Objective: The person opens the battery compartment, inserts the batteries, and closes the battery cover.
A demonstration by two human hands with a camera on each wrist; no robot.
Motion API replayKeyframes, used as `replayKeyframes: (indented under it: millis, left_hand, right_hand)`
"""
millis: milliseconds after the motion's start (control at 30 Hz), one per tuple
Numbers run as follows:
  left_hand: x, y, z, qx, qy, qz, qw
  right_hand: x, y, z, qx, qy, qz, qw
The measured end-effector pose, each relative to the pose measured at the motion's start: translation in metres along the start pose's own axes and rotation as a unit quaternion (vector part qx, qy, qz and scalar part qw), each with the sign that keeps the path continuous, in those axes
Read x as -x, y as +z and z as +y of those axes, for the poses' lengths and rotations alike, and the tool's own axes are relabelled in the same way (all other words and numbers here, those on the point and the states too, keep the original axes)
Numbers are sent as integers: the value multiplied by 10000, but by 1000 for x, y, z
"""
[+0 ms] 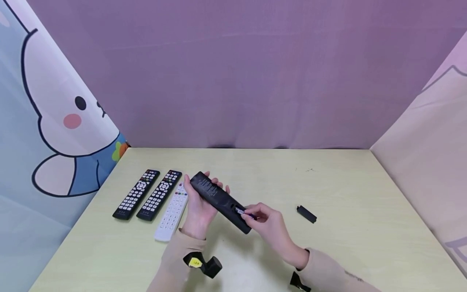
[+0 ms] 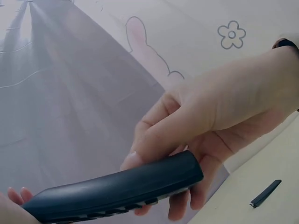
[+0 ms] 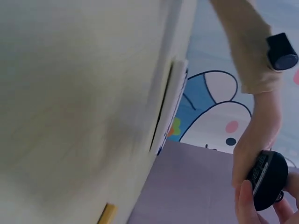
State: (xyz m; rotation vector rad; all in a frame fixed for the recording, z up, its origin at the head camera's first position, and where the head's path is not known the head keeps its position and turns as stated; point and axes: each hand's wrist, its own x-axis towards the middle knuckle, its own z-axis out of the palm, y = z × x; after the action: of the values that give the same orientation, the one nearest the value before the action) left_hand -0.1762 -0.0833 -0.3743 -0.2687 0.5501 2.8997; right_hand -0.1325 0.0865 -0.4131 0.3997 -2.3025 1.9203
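Observation:
My left hand [image 1: 200, 209] grips a black remote control [image 1: 215, 196] near its far end and holds it above the table. Its back faces up, with printed text and an uncovered battery compartment at the near end. At that compartment, my right hand [image 1: 271, 225] pinches a small battery [image 1: 239, 211] between thumb and fingers; part of it is hidden by the fingertips. The left wrist view has the right thumb over the end of the remote [image 2: 117, 186]. To the right on the table lies a black battery cover [image 1: 306, 214].
Left of my hands, two black remotes [image 1: 136, 194] [image 1: 159, 195] and a white remote [image 1: 171, 215] lie buttons up, side by side. A purple curtain [image 1: 255, 73] hangs behind the table [image 1: 350, 186], with printed cloths on both sides.

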Motion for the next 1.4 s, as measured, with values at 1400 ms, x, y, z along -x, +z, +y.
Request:
replayKeyframes:
  millis: [1400]
  left_hand:
    - [2, 2, 12, 236, 3, 160, 9996]
  right_hand:
    - [5, -15, 0, -1405, 817, -799, 9835]
